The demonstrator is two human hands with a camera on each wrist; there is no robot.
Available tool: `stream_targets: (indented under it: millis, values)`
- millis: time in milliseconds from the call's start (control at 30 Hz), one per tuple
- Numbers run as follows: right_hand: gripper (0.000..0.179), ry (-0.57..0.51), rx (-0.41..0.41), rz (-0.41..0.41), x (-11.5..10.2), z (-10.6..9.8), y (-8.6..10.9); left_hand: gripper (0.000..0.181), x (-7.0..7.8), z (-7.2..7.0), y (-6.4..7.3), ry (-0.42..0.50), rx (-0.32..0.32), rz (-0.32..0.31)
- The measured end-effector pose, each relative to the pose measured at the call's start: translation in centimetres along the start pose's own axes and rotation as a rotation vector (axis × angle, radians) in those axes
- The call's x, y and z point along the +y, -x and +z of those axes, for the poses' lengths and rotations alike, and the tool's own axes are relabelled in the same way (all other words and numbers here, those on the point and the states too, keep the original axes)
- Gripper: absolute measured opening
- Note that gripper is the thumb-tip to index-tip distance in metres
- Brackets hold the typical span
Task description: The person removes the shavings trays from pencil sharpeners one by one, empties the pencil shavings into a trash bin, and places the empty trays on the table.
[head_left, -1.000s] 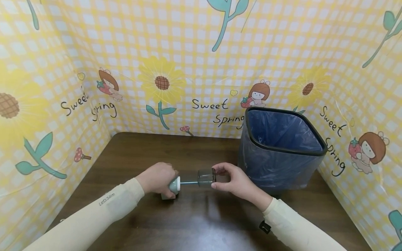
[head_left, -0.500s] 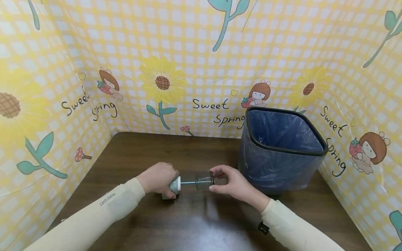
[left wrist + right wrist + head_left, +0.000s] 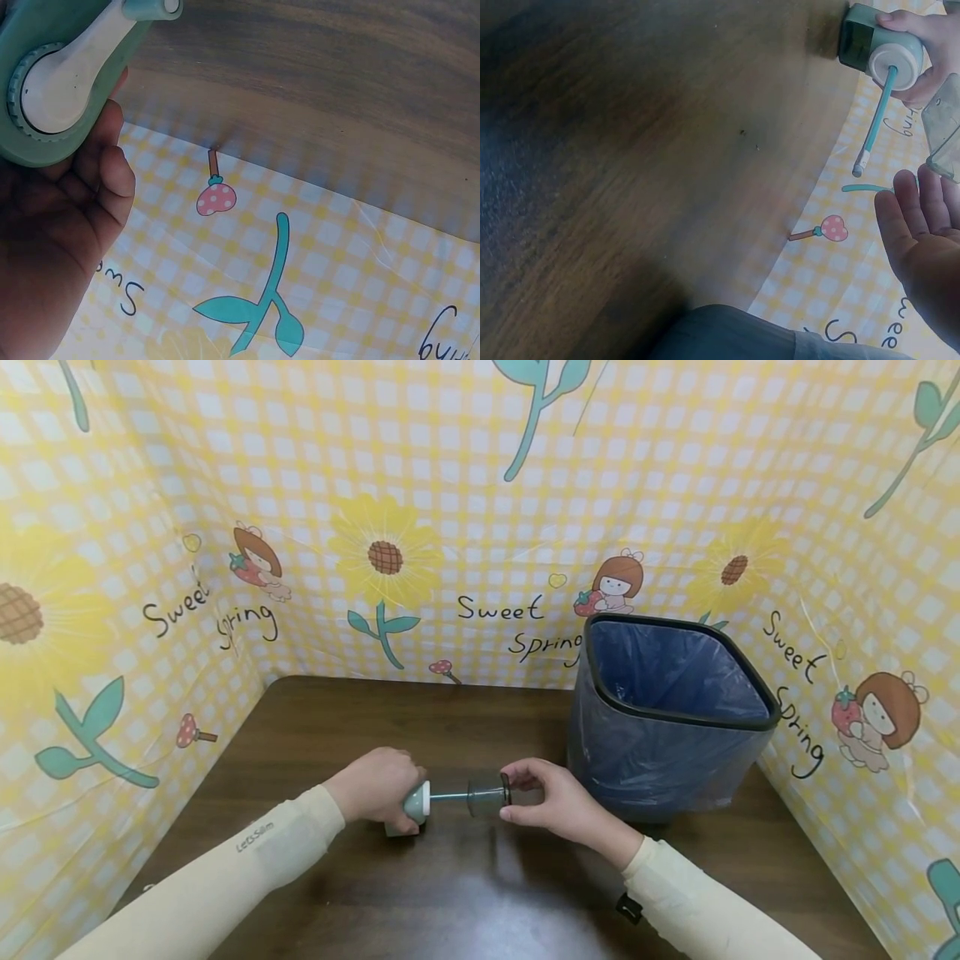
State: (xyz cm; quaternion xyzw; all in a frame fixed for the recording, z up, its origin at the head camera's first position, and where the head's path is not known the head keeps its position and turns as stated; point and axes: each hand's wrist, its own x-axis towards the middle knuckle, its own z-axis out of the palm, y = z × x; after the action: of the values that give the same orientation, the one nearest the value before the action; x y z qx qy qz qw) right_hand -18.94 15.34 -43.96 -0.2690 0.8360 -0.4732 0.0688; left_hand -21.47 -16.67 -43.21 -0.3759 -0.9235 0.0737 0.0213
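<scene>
My left hand (image 3: 381, 783) grips a green pencil sharpener (image 3: 877, 41), also seen in the left wrist view with its white crank (image 3: 56, 90). A blue pencil (image 3: 875, 124) with an eraser end sticks out of the sharpener's round white front. My right hand (image 3: 555, 797) pinches a clear, smoke-tinted plastic box (image 3: 486, 798) by its right end, thumb below and fingers above. In the head view the box overlaps the pencil's free end; in the right wrist view the two stand apart. The sharpener hides part of my left fingers.
A bin (image 3: 678, 727) with a dark rim and a blue bag lining stands at the right, just beyond my right hand. Brown wooden table (image 3: 360, 893) lies beneath. A yellow checked cloth (image 3: 480, 527) rises at the back and both sides.
My right hand has shifted slightly left and toward me with the clear box, which has turned a little. The left hand and the sharpener stay in place.
</scene>
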Motion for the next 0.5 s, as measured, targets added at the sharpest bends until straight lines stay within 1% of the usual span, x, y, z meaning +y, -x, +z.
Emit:
stream_targets:
  millis: [200, 500]
  values:
    - [0.053, 0.009, -0.013, 0.018, 0.41, 0.53, 0.19, 0.057, 0.03, 0.05, -0.01, 0.006, -0.007, 0.002]
    - [0.049, 0.016, -0.014, 0.008, 1.01, 0.92, 0.32, 0.057, 0.26, -0.34, -0.1, 0.002, -0.017, -0.01]
